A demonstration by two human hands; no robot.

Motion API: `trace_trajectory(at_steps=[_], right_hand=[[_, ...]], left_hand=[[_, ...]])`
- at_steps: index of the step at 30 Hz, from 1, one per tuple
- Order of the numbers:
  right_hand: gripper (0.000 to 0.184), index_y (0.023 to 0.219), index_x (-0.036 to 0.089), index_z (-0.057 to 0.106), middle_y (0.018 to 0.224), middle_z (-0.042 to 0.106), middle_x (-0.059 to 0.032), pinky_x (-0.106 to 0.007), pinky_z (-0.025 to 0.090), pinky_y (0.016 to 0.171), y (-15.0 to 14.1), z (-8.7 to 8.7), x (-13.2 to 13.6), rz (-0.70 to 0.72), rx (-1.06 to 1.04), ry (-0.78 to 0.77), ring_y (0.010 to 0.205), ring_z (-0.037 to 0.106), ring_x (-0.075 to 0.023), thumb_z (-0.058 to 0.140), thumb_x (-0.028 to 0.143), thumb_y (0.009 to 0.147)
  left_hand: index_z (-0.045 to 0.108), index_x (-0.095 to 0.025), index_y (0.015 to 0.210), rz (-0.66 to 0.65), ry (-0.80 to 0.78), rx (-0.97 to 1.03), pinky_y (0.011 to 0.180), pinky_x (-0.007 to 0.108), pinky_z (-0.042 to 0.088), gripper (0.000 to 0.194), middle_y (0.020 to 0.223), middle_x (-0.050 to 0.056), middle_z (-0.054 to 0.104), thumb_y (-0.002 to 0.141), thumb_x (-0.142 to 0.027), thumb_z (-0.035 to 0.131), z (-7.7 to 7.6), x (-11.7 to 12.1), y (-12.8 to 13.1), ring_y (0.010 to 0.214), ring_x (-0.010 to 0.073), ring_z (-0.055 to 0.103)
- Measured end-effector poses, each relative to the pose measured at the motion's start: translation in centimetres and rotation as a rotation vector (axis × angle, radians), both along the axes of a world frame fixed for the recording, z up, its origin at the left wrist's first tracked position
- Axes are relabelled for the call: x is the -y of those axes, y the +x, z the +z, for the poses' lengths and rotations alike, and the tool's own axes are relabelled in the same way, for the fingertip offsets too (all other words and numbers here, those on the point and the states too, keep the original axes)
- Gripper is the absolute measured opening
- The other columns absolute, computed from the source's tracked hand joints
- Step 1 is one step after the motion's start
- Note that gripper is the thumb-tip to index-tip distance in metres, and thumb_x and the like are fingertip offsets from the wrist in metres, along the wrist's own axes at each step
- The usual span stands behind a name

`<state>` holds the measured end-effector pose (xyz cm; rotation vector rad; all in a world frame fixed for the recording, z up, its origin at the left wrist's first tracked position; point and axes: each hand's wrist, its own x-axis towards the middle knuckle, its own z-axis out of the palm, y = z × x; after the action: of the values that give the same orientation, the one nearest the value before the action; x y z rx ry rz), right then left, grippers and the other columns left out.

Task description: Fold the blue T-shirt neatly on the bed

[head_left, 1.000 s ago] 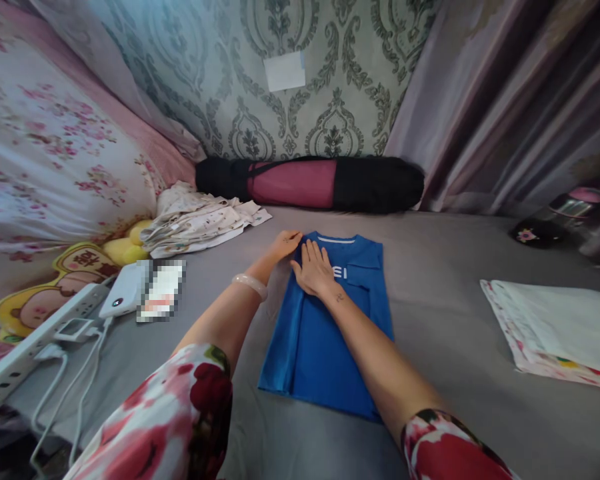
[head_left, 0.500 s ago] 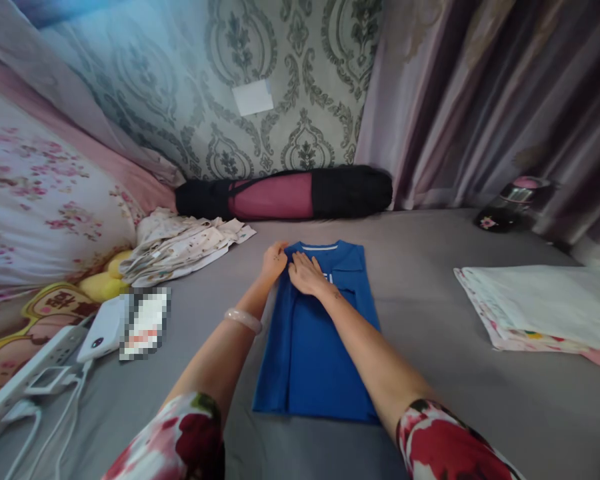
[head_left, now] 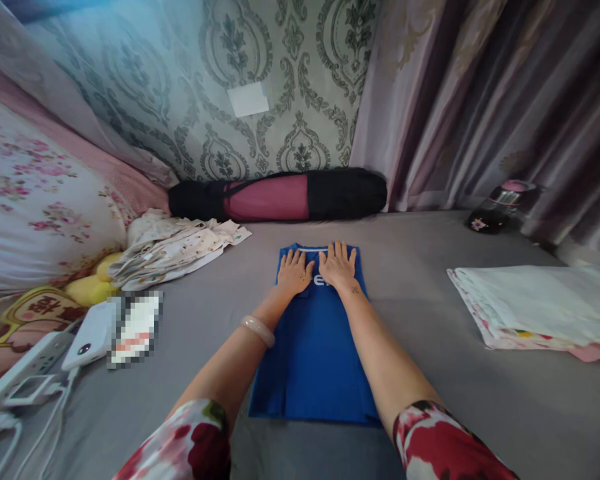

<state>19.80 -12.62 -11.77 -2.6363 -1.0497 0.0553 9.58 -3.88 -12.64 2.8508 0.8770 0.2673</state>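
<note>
A blue T-shirt (head_left: pixel 323 360) lies on the grey sheet in front of me, its sides folded in to make a long rectangle. Its collar points away from me, and part of some white lettering shows between my hands. My left hand (head_left: pixel 295 272) rests flat on the upper left of the shirt, fingers spread. On the upper right, just below the collar, my right hand (head_left: pixel 338 264) also lies flat with its fingers apart. Neither hand grips the cloth.
Folded pale cloths (head_left: pixel 540 307) lie at the right, with a dark pink-lidded bottle (head_left: pixel 495 208) behind them. A black and pink roll bag (head_left: pixel 275 197) lines the wall. At left are crumpled cloth (head_left: pixel 175 250), a white power strip (head_left: pixel 33 363) and a power bank (head_left: pixel 93 333).
My right hand has moved right, from the shirt's left side to its upper right. My left hand has come off the left shoulder edge onto the shirt and flattened out.
</note>
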Motion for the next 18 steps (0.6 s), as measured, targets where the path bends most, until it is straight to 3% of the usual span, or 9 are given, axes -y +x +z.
trace_trajectory(at_steps=[7,12,18], right_hand=[[0.061,0.149,0.005,0.031,0.156,0.026,-0.0152,-0.052,0.008,0.116,-0.2,-0.7,0.1,0.018,0.024,-0.029,0.144,0.019,-0.0291,0.019,0.038,0.099],[0.060,0.149,0.006,0.031,0.156,0.026,-0.0148,-0.051,0.009,0.116,-0.2,-0.7,0.1,0.015,0.033,-0.032,0.144,0.019,-0.0289,0.019,0.037,0.100],[0.060,0.149,0.007,0.033,0.156,0.026,-0.0166,-0.050,0.010,0.115,-0.3,-0.7,0.1,-0.003,0.047,-0.021,0.144,0.020,-0.0306,0.020,0.038,0.099]], left_hand=[[0.036,-0.014,0.147,0.015,0.007,-0.037,0.114,0.056,0.020,0.061,0.154,0.016,0.031,0.096,-0.047,0.025,-0.6,0.0,0.3,0.144,0.0334,0.022],[0.050,-0.015,0.135,-0.001,0.091,0.010,0.110,0.052,0.027,0.056,0.143,0.016,0.048,0.096,-0.049,0.030,0.1,-0.4,0.7,0.133,0.0331,0.039],[0.037,-0.009,0.144,-0.004,0.044,0.021,0.116,0.050,0.018,0.064,0.153,0.017,0.033,0.097,-0.049,0.022,-0.9,-1.2,1.3,0.143,0.0314,0.024]])
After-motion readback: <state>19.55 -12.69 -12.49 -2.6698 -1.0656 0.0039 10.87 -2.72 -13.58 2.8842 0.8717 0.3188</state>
